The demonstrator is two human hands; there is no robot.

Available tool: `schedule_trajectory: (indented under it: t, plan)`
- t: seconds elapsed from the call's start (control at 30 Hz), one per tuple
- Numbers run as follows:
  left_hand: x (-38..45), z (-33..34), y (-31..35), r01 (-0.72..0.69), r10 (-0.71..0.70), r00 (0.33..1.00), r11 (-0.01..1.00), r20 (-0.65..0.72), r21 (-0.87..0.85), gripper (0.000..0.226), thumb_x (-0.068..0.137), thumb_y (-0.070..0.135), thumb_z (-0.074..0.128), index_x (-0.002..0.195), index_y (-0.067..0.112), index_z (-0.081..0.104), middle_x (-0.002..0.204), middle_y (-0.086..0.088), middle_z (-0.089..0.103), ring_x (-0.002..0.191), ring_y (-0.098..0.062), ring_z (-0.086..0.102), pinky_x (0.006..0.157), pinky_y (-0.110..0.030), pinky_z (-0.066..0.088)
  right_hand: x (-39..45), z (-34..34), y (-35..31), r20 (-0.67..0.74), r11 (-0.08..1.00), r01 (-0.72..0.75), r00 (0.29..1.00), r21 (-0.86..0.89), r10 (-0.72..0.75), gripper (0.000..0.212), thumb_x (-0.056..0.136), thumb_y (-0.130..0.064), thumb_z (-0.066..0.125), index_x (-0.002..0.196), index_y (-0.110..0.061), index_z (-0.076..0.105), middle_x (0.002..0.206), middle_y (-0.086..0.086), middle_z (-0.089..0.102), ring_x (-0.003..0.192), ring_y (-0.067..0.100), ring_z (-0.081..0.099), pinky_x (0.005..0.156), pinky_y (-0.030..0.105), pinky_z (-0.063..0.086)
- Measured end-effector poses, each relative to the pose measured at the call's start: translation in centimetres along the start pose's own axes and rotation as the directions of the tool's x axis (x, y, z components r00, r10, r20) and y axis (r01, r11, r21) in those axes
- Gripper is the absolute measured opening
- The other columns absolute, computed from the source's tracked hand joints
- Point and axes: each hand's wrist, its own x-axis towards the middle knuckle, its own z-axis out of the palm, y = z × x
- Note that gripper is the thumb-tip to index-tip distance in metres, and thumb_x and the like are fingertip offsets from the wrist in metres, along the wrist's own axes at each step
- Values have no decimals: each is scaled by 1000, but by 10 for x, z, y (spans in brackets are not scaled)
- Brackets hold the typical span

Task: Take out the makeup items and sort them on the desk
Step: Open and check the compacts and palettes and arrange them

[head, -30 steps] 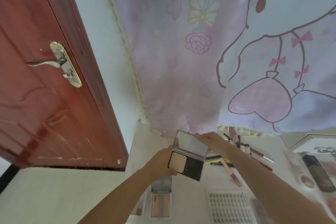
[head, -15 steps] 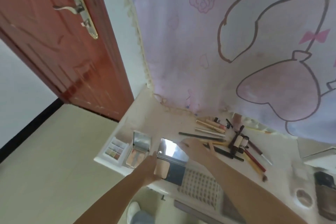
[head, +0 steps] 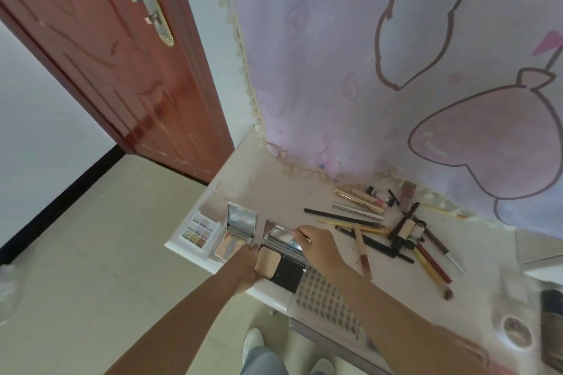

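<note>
Desk (head: 274, 195) nearer; compact (head: 281, 256) lowered onto it.

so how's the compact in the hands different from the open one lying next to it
The held compact has a black base with one beige pan; the resting compact has a pale base with striped pinkish powder. The held one is gripped by the left hand and right hand; the resting one lies untouched on the desk. Both are open, with mirrored lids.

Lying on the pale tabletop (head: 274, 189): small eyeshadow palette (head: 197, 230) at the left corner, open mirrored compact (head: 236, 233) just beside it, scattered pencils (head: 359, 224) further right, perforated tray (head: 327, 298) overhanging the near edge.
</note>
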Motion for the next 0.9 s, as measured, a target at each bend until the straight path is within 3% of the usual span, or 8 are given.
schedule_trajectory:
  t: [0.27, 0.43, 0.57, 0.67, 0.73, 0.77, 0.83, 0.9]
  plan:
    - [-9, 0, -13, 3, 6, 998, 987, -56, 163, 55, 87, 21, 60, 136, 9, 37, 136, -7, 45, 123, -22, 48, 103, -30, 38, -9, 14, -9, 13, 992, -17, 1000, 122, 16, 28, 94, -18, 46, 95, 3, 65, 72, 6, 54, 53, 1, 38, 52, 12, 34]
    - [-9, 6, -14, -36, 64, 995, 945, -76, 325, 32, 95, 14, 47, 127, 5, 48, 126, -10, 54, 114, -20, 56, 100, -24, 40, -10, 20, -2, -7, 994, -58, 998, 91, 59, 28, 95, -16, 44, 98, 3, 65, 75, 5, 55, 53, 1, 38, 53, 11, 34]
    - [-7, 8, -17, -63, 104, 989, 939, -104, 339, 34, 95, 15, 48, 127, 4, 49, 126, -11, 54, 115, -21, 56, 99, -26, 42, -8, 18, -8, 26, 996, -74, 997, 49, 72, 30, 97, -16, 40, 103, 4, 63, 80, 4, 55, 58, 7, 42, 55, 9, 34]
    - [-9, 9, -20, -79, 128, 983, 944, -135, 321, 41, 93, 21, 52, 131, 7, 45, 129, -8, 52, 118, -21, 54, 100, -26, 41, -9, 9, -15, 73, 998, -55, 996, 31, 52, 32, 98, -19, 37, 110, 0, 60, 90, 11, 60, 71, 12, 49, 61, 8, 37]
    - [-9, 11, -22, -87, 145, 977, 940, -156, 330, 42, 92, 22, 53, 130, 7, 45, 129, -7, 52, 117, -20, 54, 99, -25, 42, -15, 2, -13, 80, 999, -44, 996, 22, 42, 33, 98, -22, 37, 114, -2, 58, 103, 12, 63, 90, 18, 58, 78, 19, 44]
    - [-11, 11, -22, -91, 156, 973, 937, -170, 337, 42, 92, 23, 53, 130, 8, 44, 129, -7, 52, 117, -19, 54, 98, -25, 43, -23, -4, -10, 94, 999, -39, 995, -9, 40, 34, 97, -26, 39, 112, -3, 59, 107, 11, 63, 99, 21, 57, 87, 26, 42]
    - [-15, 14, -19, -122, 196, 959, 938, -205, 325, 42, 93, 25, 50, 132, 9, 42, 130, -5, 50, 119, -19, 51, 97, -25, 43, -43, -15, 5, 43, 988, 38, 999, -147, -32, 42, 92, -41, 37, 104, -9, 61, 102, 4, 62, 102, 22, 56, 91, 34, 41]
    - [-18, 21, -14, -177, 258, 935, 933, -242, 312, 41, 94, 26, 46, 131, 10, 41, 129, -5, 49, 119, -20, 48, 94, -26, 44, -64, -23, 28, -2, 866, 141, 987, -480, -161, 64, 89, -59, 26, 108, -10, 63, 109, 6, 64, 106, 23, 58, 94, 39, 47]
